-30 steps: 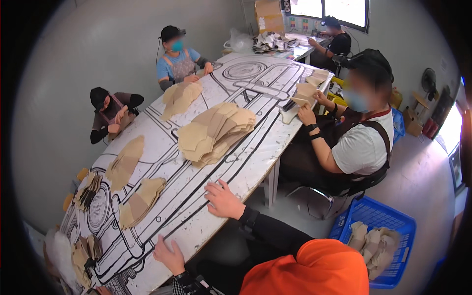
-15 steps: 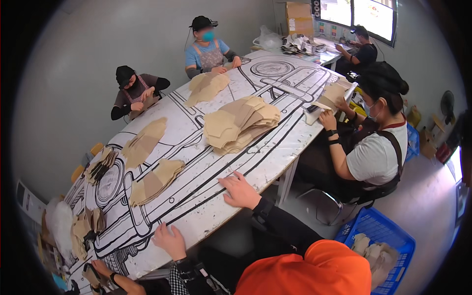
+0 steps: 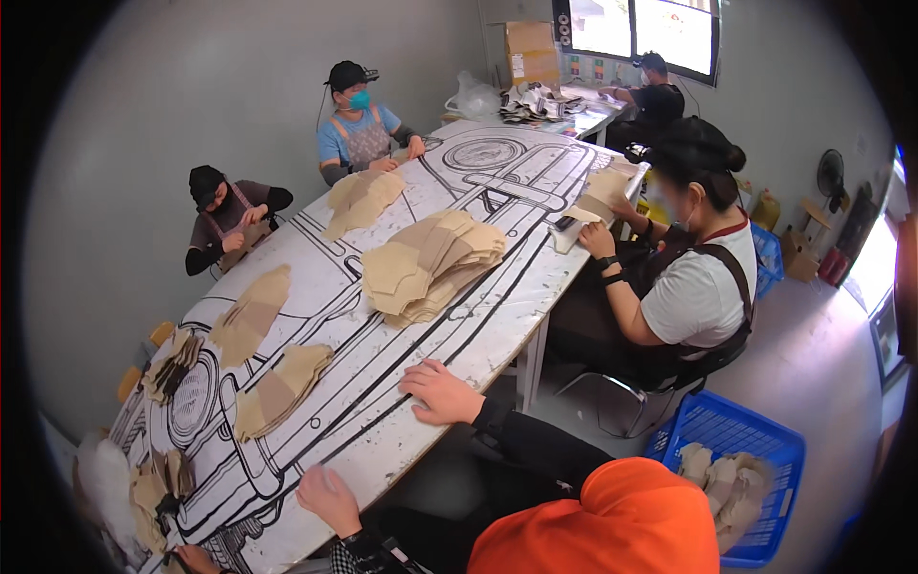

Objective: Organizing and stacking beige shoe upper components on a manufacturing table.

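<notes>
My right hand (image 3: 441, 392) lies palm down near the front edge of the long white table (image 3: 368, 457), fingers spread and holding nothing. To the left of it, my left hand (image 3: 328, 500) is at the same edge, empty, its fingers slightly blurred and apart. Beyond my hands is a small stack of beige and brown fabric pieces (image 3: 284, 392). A bigger fanned stack of the same cut pieces (image 3: 432, 263) sits farther off, towards the middle of the table. Neither hand touches the fabric.
Several people work round the table, one seated at the right (image 3: 703, 277) holding fabric. More fabric stacks (image 3: 251, 314) lie along the far side. A blue plastic basket (image 3: 786, 493) with fabric pieces stands on the floor at my right. Another person's hand (image 3: 198, 559) shows at lower left.
The view has swung a little to the right, so the table sits farther left and lower. My hands stay at the table edge. The co-worker's hand at lower left has mostly left the view.
</notes>
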The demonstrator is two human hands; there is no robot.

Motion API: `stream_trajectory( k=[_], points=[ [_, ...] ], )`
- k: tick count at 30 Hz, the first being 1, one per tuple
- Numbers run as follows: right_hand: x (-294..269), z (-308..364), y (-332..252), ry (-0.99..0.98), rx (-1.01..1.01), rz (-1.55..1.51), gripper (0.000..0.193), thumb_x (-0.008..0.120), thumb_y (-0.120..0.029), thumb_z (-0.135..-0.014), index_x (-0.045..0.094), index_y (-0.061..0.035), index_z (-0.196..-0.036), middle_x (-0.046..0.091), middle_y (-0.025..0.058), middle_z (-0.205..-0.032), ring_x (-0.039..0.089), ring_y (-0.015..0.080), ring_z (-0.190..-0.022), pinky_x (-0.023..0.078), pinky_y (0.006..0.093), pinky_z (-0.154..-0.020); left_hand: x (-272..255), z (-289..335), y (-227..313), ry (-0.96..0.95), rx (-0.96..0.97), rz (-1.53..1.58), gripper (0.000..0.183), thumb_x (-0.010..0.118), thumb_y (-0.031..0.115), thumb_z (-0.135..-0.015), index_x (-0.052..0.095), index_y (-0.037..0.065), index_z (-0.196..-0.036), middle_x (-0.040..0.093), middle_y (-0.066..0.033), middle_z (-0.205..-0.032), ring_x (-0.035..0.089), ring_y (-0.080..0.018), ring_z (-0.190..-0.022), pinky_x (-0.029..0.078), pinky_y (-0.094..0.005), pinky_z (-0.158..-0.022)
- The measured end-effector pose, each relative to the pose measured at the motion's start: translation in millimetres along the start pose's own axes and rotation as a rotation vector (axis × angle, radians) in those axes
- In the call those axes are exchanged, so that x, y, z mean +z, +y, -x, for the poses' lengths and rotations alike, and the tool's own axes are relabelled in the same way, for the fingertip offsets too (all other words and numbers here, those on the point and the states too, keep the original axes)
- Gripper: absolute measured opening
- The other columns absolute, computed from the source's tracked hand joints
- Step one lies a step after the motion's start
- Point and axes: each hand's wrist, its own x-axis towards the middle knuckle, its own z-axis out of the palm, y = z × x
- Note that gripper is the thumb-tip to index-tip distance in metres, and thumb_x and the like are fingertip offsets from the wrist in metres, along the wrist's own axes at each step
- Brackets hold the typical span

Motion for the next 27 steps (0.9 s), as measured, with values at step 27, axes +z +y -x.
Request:
stream_trajectory(
  k=[27],
  points=[
    [9, 0, 5, 0.137, 0.116, -0.06, 0.048, 0.077, -0.023, -0.084, 0.068, -0.006, -0.128, 0.069, 0.0149, -0.137, 0.06, 0.0361, -0.138, 0.036, 0.0607, -0.123, 2, 4, -3, 0.132, -0.037, 0.021, 0.037, 0.075, 0.017, -0.094, 0.073, 0.004, -0.129, 0.07, -0.0184, -0.128, 0.06, -0.0407, -0.125, 0.042, -0.0538, -0.113]
  ],
)
